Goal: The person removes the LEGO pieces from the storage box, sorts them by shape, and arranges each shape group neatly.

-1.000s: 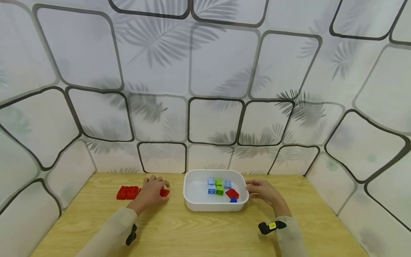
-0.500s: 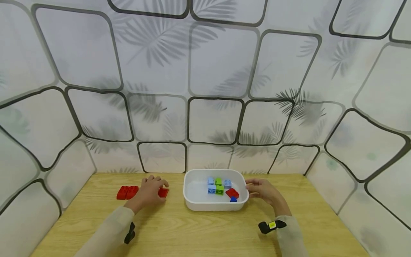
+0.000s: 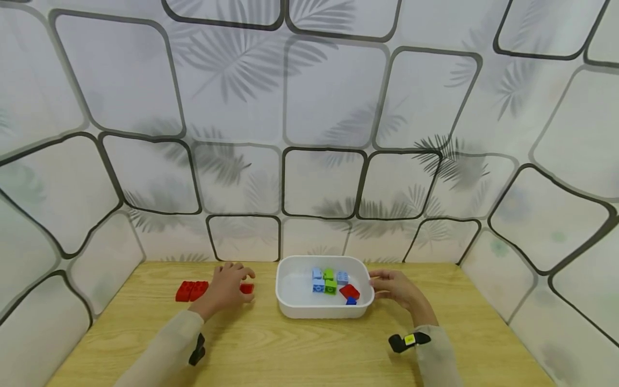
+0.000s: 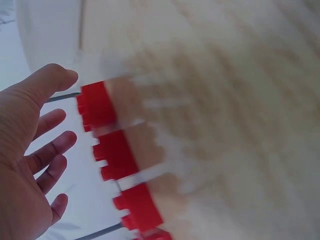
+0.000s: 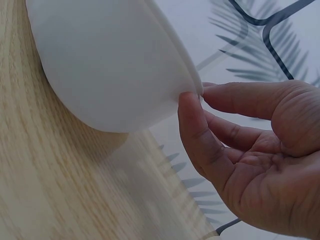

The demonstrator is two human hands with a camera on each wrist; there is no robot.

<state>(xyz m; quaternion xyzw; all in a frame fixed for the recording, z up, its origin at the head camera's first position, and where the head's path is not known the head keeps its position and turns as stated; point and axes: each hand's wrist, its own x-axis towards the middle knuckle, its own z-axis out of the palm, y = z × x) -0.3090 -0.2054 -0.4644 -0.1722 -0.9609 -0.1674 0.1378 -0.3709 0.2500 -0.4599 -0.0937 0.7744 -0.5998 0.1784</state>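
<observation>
My left hand hovers over a row of red toy bricks, its fingers loosely bent and nothing held. Two red bricks show to its left. By its fingertips is another red brick; the hand hides the middle of the row. In the left wrist view, the hand is apart from the standing red bricks. A white box stands at centre. My right hand pinches its right rim; in the right wrist view, thumb and finger meet at the box edge.
Inside the box are light blue bricks, green bricks, a red brick and a dark blue piece. All stands on a wooden table before a patterned backdrop.
My left hand has shifted very slightly left, with its fingertips parted a little more around the rightmost red brick. The right hand and the box have not visibly moved.
</observation>
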